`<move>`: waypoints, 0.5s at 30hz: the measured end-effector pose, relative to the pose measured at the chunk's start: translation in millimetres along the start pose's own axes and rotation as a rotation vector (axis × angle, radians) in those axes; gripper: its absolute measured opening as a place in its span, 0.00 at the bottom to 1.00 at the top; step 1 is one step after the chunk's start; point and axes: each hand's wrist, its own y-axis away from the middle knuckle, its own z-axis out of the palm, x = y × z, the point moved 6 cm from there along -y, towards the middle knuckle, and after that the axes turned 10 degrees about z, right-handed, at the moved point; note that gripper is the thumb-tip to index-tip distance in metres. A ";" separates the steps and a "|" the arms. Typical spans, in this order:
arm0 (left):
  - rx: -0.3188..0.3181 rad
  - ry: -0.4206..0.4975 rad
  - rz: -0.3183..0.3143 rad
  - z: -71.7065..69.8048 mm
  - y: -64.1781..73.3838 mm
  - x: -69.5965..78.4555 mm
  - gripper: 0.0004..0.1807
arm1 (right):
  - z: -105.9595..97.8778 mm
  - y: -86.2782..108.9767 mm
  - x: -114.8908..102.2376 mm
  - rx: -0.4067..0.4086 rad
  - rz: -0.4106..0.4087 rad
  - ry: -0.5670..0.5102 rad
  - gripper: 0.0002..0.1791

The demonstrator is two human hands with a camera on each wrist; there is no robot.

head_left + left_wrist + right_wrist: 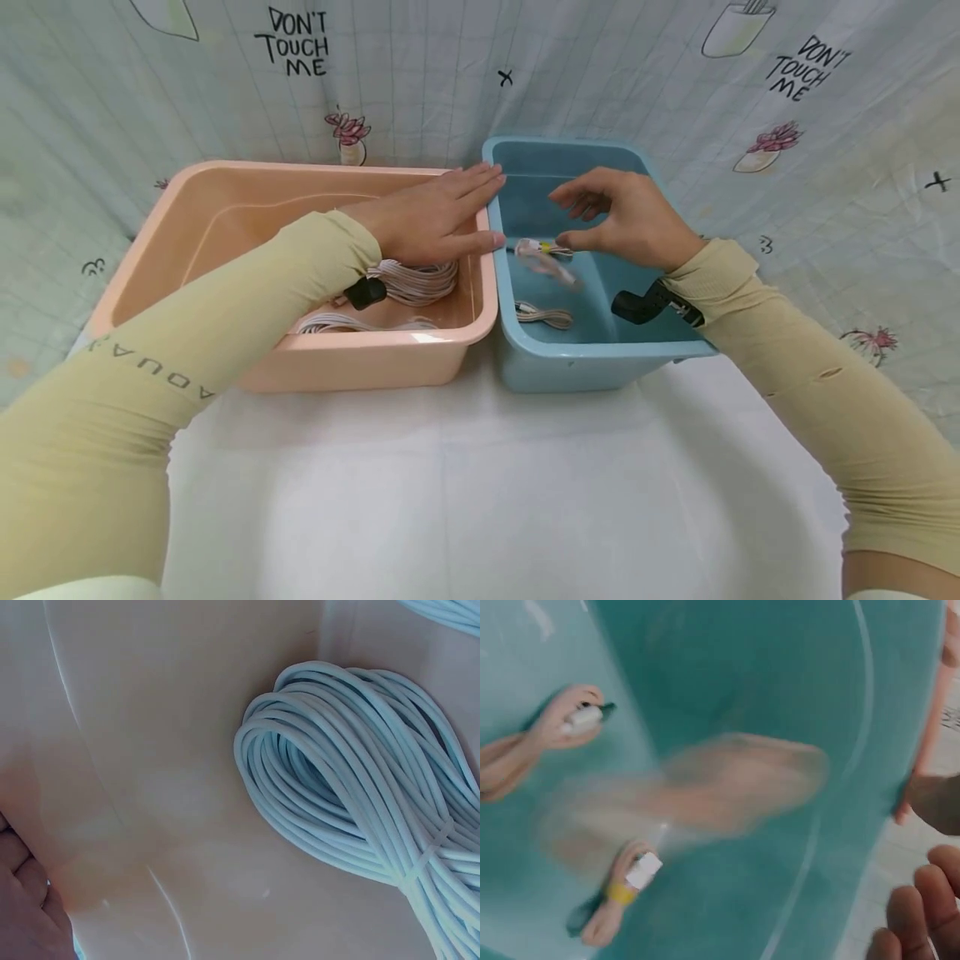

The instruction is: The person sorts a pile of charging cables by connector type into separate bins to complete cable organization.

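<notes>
My right hand (637,218) is over the blue bin (562,372), its fingers loosely bent and apart from the thumb. Below it, a motion-blurred cable bundle (735,784) hangs in the air inside the bin, clear of the fingers in the right wrist view. On the bin's floor lie a small folded cable with a yellow band (619,894) and another folded cable with a white plug (536,754). My left hand (431,218) rests with straight fingers across the adjoining rims of the peach bin (360,367) and the blue one, holding nothing.
Inside the peach bin, under my left wrist, are a thick tied coil of white cable (352,795) and a second white coil (337,322). Both bins stand side by side on a white-covered surface (450,492), against a printed cloth backdrop (420,75).
</notes>
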 end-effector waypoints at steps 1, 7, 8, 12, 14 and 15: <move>-0.003 0.003 -0.003 1.1 0.3 -1.1 0.46 | -0.2 -0.4 -0.3 0.000 0.002 0.001 0.25; -0.017 0.019 -0.020 3.1 0.0 -7.6 0.46 | -11.4 2.8 -3.3 0.049 -0.017 0.018 0.25; -0.015 0.030 -0.021 2.8 -0.5 -8.3 0.46 | -14.5 4.1 -3.1 0.059 -0.020 0.019 0.24; 0.020 0.089 -0.048 -6.9 2.1 -12.8 0.47 | -27.0 11.8 -0.9 0.105 -0.033 0.001 0.22; 0.038 0.101 -0.092 -17.5 7.9 -16.5 0.46 | -32.5 17.7 0.9 0.127 -0.041 0.010 0.20; 0.044 0.110 -0.125 -23.3 11.9 -18.3 0.46 | -35.6 20.8 1.9 0.137 -0.043 0.019 0.20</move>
